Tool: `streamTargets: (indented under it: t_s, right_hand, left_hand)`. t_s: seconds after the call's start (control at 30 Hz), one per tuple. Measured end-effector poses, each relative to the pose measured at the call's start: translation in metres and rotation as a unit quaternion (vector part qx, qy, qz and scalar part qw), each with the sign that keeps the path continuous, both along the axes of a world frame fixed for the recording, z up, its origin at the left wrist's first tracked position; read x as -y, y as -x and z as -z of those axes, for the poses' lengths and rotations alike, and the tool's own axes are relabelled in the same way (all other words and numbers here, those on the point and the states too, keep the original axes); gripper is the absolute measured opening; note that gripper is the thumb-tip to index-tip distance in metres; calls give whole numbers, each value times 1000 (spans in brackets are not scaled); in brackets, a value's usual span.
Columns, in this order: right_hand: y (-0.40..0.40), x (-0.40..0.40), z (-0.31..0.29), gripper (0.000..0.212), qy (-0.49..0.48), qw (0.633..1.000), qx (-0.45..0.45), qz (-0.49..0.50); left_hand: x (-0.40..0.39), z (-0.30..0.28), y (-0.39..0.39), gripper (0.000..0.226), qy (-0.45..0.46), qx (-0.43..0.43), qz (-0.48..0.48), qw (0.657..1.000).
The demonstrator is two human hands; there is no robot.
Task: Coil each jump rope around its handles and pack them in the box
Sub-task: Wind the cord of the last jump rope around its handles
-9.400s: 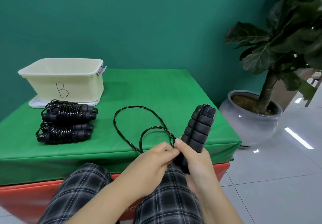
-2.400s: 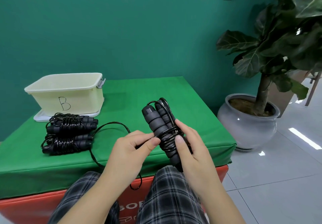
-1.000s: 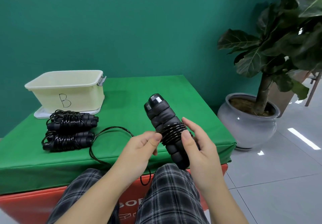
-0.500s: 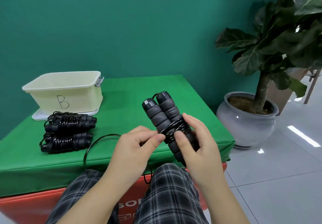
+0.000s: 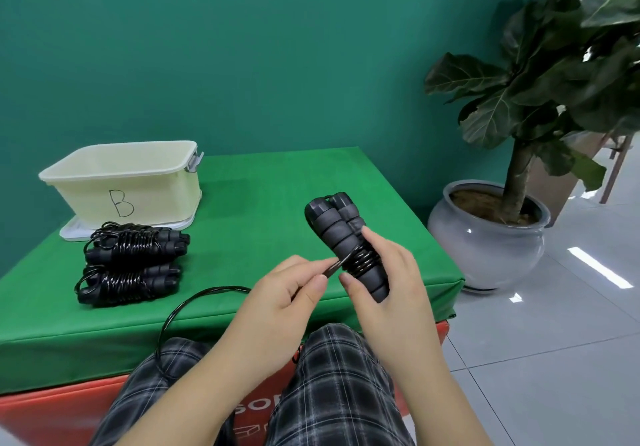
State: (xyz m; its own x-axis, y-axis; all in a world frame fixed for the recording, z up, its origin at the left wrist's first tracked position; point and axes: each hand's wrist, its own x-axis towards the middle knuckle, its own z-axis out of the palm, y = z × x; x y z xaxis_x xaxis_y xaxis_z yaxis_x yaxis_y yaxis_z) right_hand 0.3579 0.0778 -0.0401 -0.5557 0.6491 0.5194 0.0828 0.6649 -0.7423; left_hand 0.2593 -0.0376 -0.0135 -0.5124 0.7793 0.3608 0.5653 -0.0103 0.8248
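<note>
Black cord [image 5: 204, 295] slack shorter than a second ago | right hand [image 5: 384, 272] grips paired handles [image 5: 341, 234] | left hand [image 5: 287, 286] pinches cord taut | winding nearly done; box [image 5: 114, 177] far left.

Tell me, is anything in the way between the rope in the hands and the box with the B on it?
Nothing visible blocks it. The handles are held up by the right hand, and bare green table lies toward the open box. The two coiled ropes sit in front of the box, low and off to the left.
</note>
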Motion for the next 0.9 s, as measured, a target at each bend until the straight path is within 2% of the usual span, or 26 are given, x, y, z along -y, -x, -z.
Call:
streamTargets:
  t_s: [0.1,0.2,0.4,0.53,0.6,0.73,0.8,0.9]
  right_hand:
    - [-1,-4,1,56,16,1000,-8,8]
    - [-2,-3,-2,53,25,999,-29,-4]
    - [-5,5,-12,46,81,989,-80,-90]
    - [-4,9,-12,40,164,970,-105,-143]
    - [-2,12,-10,38,194,963,-106,-154]
    - [-2,15,-12,36,202,956,-111,-184]
    - [-2,17,-14,32,209,950,-110,-204]
    - [0,19,-13,32,210,952,-112,-190]
  left_hand:
    - [2,-2,1,24,17,-32,0,999]
    - [1,-2,5,21,18,-37,-51,998]
    - [-5,7,15,11,23,29,-111,993]
    - [-9,5,14,6,6,84,-68,994]
    - [-8,2,10,24,6,99,-37,994]
    - [-4,2,8,35,7,90,-10,996]
    - [-2,5,14,45,-13,46,-26,999]
    - [-1,9,23,47,-28,-14,-65,997]
